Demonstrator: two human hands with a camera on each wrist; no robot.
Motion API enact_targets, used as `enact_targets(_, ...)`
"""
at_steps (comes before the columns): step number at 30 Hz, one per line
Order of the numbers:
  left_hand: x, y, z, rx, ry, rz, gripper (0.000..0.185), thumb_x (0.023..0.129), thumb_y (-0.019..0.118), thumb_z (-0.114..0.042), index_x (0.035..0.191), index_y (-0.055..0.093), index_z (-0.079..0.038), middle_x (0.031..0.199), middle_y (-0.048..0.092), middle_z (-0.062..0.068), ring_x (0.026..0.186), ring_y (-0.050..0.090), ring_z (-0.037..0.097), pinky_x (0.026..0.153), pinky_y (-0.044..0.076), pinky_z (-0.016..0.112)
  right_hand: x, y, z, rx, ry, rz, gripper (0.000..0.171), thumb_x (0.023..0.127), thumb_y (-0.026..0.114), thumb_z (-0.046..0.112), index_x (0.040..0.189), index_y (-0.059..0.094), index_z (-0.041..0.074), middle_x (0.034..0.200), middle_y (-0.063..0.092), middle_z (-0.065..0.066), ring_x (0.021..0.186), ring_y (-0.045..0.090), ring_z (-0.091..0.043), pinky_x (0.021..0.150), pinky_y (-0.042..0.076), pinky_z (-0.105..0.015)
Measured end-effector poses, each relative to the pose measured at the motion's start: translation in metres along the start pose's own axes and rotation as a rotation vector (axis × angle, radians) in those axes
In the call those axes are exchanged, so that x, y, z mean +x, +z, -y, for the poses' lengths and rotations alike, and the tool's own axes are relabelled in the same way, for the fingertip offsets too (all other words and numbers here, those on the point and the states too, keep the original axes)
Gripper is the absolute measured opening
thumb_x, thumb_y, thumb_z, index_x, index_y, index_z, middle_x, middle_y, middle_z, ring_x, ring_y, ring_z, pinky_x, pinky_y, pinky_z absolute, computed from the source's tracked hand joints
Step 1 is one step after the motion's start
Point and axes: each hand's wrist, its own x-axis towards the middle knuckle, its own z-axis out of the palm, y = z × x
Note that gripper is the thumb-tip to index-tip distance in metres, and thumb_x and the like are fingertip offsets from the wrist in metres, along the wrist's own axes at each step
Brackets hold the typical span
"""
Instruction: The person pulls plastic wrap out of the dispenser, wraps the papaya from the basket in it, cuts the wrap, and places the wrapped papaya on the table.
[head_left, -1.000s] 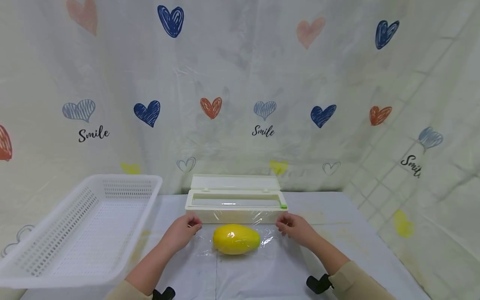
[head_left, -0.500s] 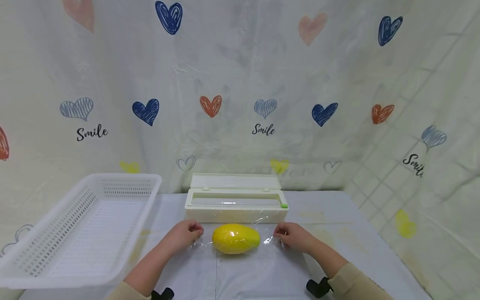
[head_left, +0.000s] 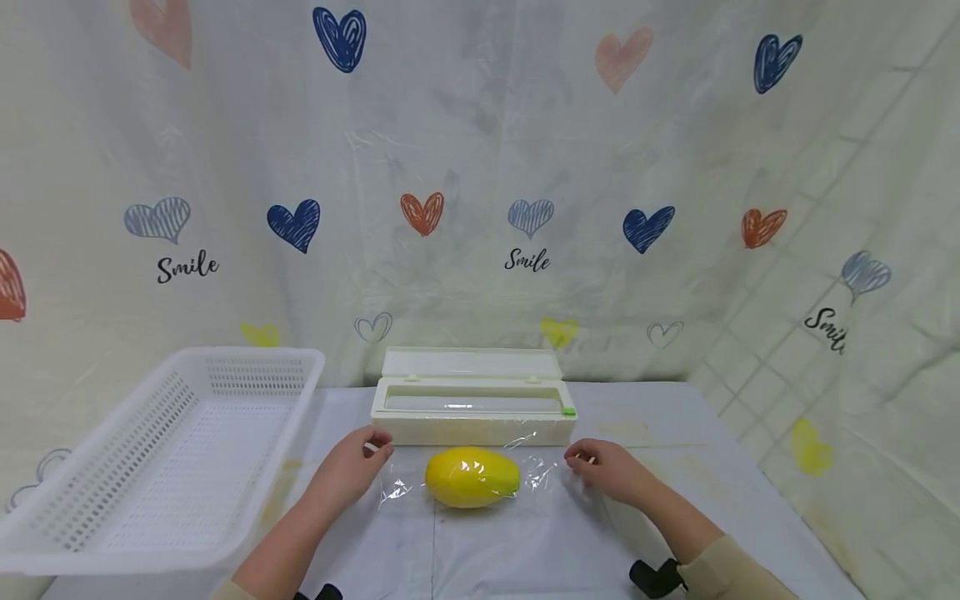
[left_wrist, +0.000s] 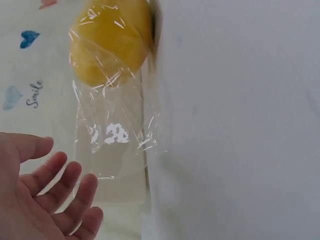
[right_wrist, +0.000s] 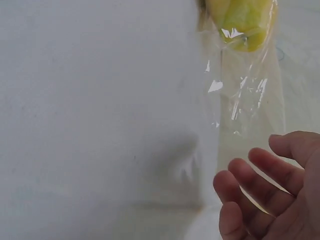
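A yellow fruit with a greenish right end, like a mango or papaya [head_left: 471,477], lies on the white-covered table. Clear plastic film [left_wrist: 112,127] wraps it and sticks out loosely at both ends. Just left of the film, my left hand [head_left: 351,467] hovers with relaxed, slightly bent fingers and nothing in them. My right hand [head_left: 609,471] is apart from the film's other end [right_wrist: 240,95], its fingers loosely bent and holding nothing. Behind the fruit stands a white cling film dispenser [head_left: 472,432], lid raised, with a green slider [head_left: 567,412] at its right.
To the left stands a large white plastic basket [head_left: 292,467] with perforated walls. A pale curtain [head_left: 465,292] printed with hearts hangs behind the table [head_left: 510,558]. Black wrist mounts [head_left: 656,577] show near the sleeves.
Both hands pinched the film's ends half a second ago. Now they have let go and moved outward, away from the fruit. The loose film ends lie spread at its sides.
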Motion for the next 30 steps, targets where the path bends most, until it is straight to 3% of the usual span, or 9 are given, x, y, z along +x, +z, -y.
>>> enact_targets(3, -0.010, 0.000, -0.009, 0.043, 0.093, -0.008, 0.024, 0.097, 0.065, -0.026, 0.119, 0.066, -0.019, 0.114, 0.064, -0.006, 0.103, 0.060, 0.019, 0.086, 0.050, 0.042, -0.005, -0.006, 0.001, -0.038, -0.031, -0.086, 0.017, 0.097, 0.063, 0.020, 0.110, 0.069, 0.009, 0.094, 0.066, 0.001, 0.080, 0.060, -0.016, 0.067, 0.049, -0.032)
enact_targets(6, -0.019, 0.003, -0.017, 0.129, 0.239, -0.004, 0.030, 0.096, 0.067, -0.028, 0.125, 0.065, -0.023, 0.123, 0.064, -0.009, 0.115, 0.059, 0.020, 0.096, 0.048, 0.045, -0.009, -0.007, 0.008, -0.079, -0.100, -0.140, 0.024, 0.095, 0.067, 0.024, 0.116, 0.069, 0.012, 0.103, 0.067, 0.003, 0.091, 0.061, -0.015, 0.074, 0.052, -0.035)
enact_targets(11, -0.026, 0.014, -0.027, 0.276, 0.511, 0.092, 0.050, 0.092, 0.071, -0.036, 0.138, 0.056, -0.023, 0.138, 0.057, -0.007, 0.129, 0.052, 0.021, 0.107, 0.041, 0.047, -0.018, 0.005, 0.026, -0.225, -0.360, -0.108, 0.041, 0.090, 0.072, 0.038, 0.126, 0.065, 0.020, 0.124, 0.063, 0.003, 0.111, 0.060, -0.022, 0.091, 0.052, -0.044)
enact_targets(13, -0.026, 0.020, -0.029, 0.327, 0.580, 0.141, 0.061, 0.089, 0.073, -0.041, 0.144, 0.050, -0.026, 0.144, 0.052, -0.006, 0.131, 0.049, 0.022, 0.108, 0.040, 0.048, -0.020, 0.012, 0.034, -0.315, -0.472, -0.072, 0.047, 0.089, 0.072, 0.045, 0.130, 0.063, 0.024, 0.130, 0.061, 0.005, 0.118, 0.058, -0.022, 0.096, 0.050, -0.046)
enact_targets(17, -0.020, 0.030, -0.031, 0.417, 0.630, 0.197, 0.076, 0.084, 0.076, -0.049, 0.150, 0.041, -0.033, 0.151, 0.044, -0.004, 0.133, 0.046, 0.025, 0.108, 0.040, 0.050, -0.015, 0.024, 0.051, -0.445, -0.629, -0.037, 0.059, 0.084, 0.076, 0.049, 0.137, 0.058, 0.028, 0.140, 0.056, 0.002, 0.124, 0.054, -0.023, 0.100, 0.048, -0.047)
enact_targets(20, -0.013, 0.035, -0.033, 0.461, 0.658, 0.202, 0.080, 0.082, 0.077, -0.051, 0.150, 0.040, -0.034, 0.152, 0.043, -0.003, 0.133, 0.047, 0.025, 0.107, 0.040, 0.050, -0.007, 0.032, 0.059, -0.481, -0.682, -0.039, 0.064, 0.081, 0.080, 0.048, 0.137, 0.056, 0.029, 0.142, 0.054, 0.000, 0.123, 0.055, -0.024, 0.099, 0.048, -0.047)
enact_targets(30, -0.003, 0.044, -0.036, 0.464, 0.687, 0.200, 0.081, 0.079, 0.081, -0.046, 0.149, 0.043, -0.026, 0.146, 0.048, -0.002, 0.132, 0.047, 0.024, 0.108, 0.040, 0.048, 0.010, 0.051, 0.061, -0.482, -0.693, -0.002, 0.069, 0.079, 0.081, 0.047, 0.139, 0.054, 0.027, 0.139, 0.055, 0.000, 0.121, 0.057, -0.024, 0.100, 0.048, -0.045)
